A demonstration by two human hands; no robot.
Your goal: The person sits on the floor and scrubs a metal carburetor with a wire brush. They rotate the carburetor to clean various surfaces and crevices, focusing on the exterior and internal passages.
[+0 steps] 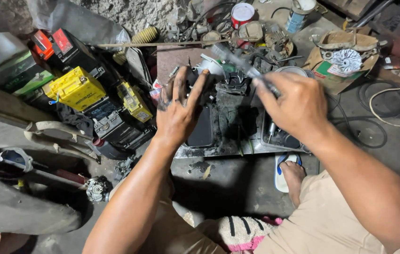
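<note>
Gripping a blurred brush-like tool [242, 63], the right hand [294, 106] is fisted at frame centre-right. The left hand [178, 110], fingers spread and greasy, rests empty on a dark engine part [230, 101] over the metal tray [218, 149]. Batteries [75, 87] crowd the left; bare floor lies below. The tool's tip is indistinct.

My grease-blackened left hand [178, 110], my right hand [294, 106] around a blurred grey tool [242, 63], yellow box-shaped batteries [75, 87], a black battery with red tops [56, 47], red-and-white round tin [242, 14], white-and-blue rubber sandal [282, 169], my beige cloth shorts [324, 221], black-striped pink-edged rag [242, 233].
</note>
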